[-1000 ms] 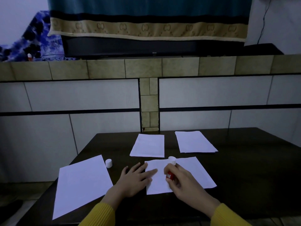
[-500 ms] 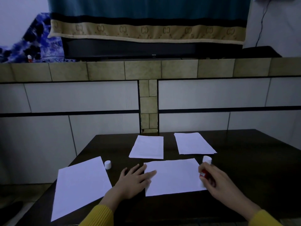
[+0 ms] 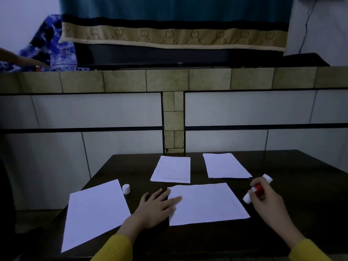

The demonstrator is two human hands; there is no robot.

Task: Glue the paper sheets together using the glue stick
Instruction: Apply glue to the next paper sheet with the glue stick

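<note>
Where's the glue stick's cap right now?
The white cap stands on the dark table, left of centre, by the far right corner of the big left sheet.

My left hand (image 3: pixel 157 208) lies flat, palm down, with the fingers (image 3: pixel 175 199) spread and pointing forward and to the right. My right hand (image 3: pixel 267 199) is lifted a little and stays apart from the left one, its fingers curled closed in a grip. Both forearms come in from the bottom edge, each in a yellow sleeve (image 3: pixel 114 248).
</note>
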